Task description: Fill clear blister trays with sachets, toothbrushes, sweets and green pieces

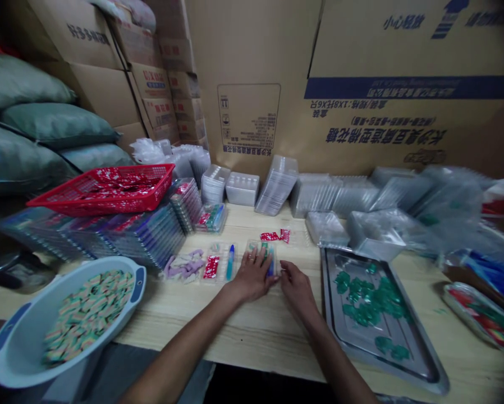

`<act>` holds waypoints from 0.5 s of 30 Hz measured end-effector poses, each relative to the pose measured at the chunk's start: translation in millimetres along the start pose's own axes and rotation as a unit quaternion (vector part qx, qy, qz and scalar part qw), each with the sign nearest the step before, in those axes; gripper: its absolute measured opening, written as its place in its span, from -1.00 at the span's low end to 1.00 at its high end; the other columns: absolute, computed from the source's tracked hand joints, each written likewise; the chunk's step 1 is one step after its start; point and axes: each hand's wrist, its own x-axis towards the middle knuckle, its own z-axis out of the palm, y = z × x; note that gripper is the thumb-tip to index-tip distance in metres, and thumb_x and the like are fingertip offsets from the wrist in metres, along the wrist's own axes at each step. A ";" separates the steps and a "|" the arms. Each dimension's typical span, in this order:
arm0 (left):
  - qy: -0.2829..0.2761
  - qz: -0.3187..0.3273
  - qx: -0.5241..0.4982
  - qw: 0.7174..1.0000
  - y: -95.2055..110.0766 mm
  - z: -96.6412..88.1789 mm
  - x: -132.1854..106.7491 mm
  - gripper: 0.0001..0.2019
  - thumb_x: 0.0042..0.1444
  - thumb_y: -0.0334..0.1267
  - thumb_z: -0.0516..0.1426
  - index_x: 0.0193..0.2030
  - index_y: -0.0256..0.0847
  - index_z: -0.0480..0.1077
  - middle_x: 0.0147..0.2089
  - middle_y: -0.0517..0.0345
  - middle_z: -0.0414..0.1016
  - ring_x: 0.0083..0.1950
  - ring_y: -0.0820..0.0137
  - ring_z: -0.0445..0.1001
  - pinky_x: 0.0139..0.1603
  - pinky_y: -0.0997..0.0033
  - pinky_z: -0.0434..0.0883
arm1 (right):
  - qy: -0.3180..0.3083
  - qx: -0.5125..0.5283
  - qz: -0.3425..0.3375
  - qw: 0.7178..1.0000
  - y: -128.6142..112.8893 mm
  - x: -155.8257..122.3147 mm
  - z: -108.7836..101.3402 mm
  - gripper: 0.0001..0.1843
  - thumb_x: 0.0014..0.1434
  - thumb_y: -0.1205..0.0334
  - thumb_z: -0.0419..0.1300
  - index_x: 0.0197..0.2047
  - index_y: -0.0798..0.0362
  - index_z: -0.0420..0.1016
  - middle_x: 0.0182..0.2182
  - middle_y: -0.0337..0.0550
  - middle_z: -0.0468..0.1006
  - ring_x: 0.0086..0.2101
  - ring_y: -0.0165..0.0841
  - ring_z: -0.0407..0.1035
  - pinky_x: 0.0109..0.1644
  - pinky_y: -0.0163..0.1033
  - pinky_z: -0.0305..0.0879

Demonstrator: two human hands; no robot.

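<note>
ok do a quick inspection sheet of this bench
surface: light wood table, crowded with trays and parts
job's things: clear blister tray holding a blue item; second open blister tray to its left, with red-and-white pieces and a blue item
hands: left hand, fingers over the clear blister tray; right hand, fingers at its right edge
clutter: red plastic basket; steel tray with green pieces; white basin of striped pieces; stacked clear trays
cables: nothing seen
surroundings: cardboard cartons; grey-green sacks
</note>
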 end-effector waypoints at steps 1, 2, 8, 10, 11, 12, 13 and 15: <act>-0.015 0.004 -0.002 1.000 1.9 0.7 -1.2 -0.25 0.34 0.14 -0.05 0.52 -0.27 -0.02 0.57 -0.28 -0.20 0.57 -0.14 -0.28 0.47 -0.29 -0.13 | -0.001 -0.009 0.004 1.000 0.6 4.4 -2.2 -0.51 0.21 0.36 -0.05 0.12 0.09 0.52 -0.03 0.02 0.64 -0.06 -0.20 0.55 0.12 -0.09 0.43; -0.028 0.004 -0.003 1.000 3.7 0.9 -2.3 -0.21 0.32 0.19 -0.06 0.52 -0.29 -0.04 0.57 -0.30 -0.22 0.57 -0.16 -0.29 0.46 -0.30 -0.15 | -0.007 -0.021 0.000 1.000 -0.2 11.0 -5.4 -0.49 0.20 0.39 -0.07 0.14 0.12 0.50 0.00 0.05 0.63 -0.03 -0.19 0.53 0.14 -0.09 0.41; -0.048 -0.010 -0.005 0.999 10.6 -0.2 -5.1 -0.05 0.21 0.30 0.01 0.54 -0.32 -0.12 0.57 -0.31 -0.32 0.57 -0.20 -0.38 0.48 -0.29 -0.23 | -0.153 -0.145 -0.118 0.970 -25.0 77.6 -17.2 -0.49 0.37 0.30 -0.13 0.27 0.06 0.41 0.23 0.06 0.47 0.23 -0.20 0.31 0.38 -0.04 0.07; -0.039 -0.012 -0.015 0.999 12.2 2.9 -7.1 -0.04 0.20 0.29 0.03 0.54 -0.30 -0.14 0.57 -0.31 -0.30 0.56 -0.21 -0.37 0.47 -0.30 -0.23 | -0.205 -0.184 -0.118 0.954 -31.9 93.7 -10.8 -0.51 0.43 0.20 -0.15 0.28 0.05 0.40 0.25 0.06 0.44 0.26 -0.18 0.26 0.40 0.04 0.00; -0.032 -0.013 -0.019 0.999 12.9 5.6 -8.3 -0.03 0.19 0.28 0.05 0.55 -0.29 -0.15 0.57 -0.32 -0.29 0.56 -0.22 -0.36 0.47 -0.31 -0.23 | -0.219 -0.194 -0.120 0.949 -33.9 98.3 -6.4 -0.51 0.44 0.18 -0.16 0.28 0.06 0.39 0.26 0.07 0.43 0.27 -0.18 0.25 0.40 0.06 -0.02; -0.023 -0.013 -0.023 0.999 13.5 8.8 -9.3 -0.03 0.19 0.27 0.05 0.55 -0.28 -0.16 0.57 -0.32 -0.27 0.56 -0.23 -0.35 0.47 -0.32 -0.23 | -0.225 -0.198 -0.125 0.946 -34.7 100.6 -2.1 -0.50 0.45 0.16 -0.16 0.28 0.08 0.39 0.26 0.07 0.43 0.28 -0.18 0.25 0.40 0.07 -0.03; -0.014 -0.015 -0.025 0.999 13.9 12.2 -9.8 -0.03 0.19 0.26 0.05 0.55 -0.29 -0.17 0.57 -0.31 -0.26 0.56 -0.23 -0.34 0.47 -0.32 -0.24 | -0.227 -0.200 -0.132 0.944 -34.6 101.0 1.8 -0.50 0.46 0.15 -0.18 0.27 0.09 0.39 0.25 0.07 0.45 0.27 -0.19 0.26 0.39 0.08 -0.03; 0.000 -0.025 -0.026 0.999 13.7 18.1 -8.4 -0.04 0.20 0.25 0.03 0.55 -0.32 -0.17 0.57 -0.31 -0.25 0.56 -0.23 -0.33 0.48 -0.31 -0.26 | -0.227 -0.210 -0.137 0.941 -31.9 97.8 7.5 -0.47 0.48 0.13 -0.25 0.25 0.09 0.40 0.19 0.07 0.50 0.24 -0.21 0.30 0.37 0.08 -0.02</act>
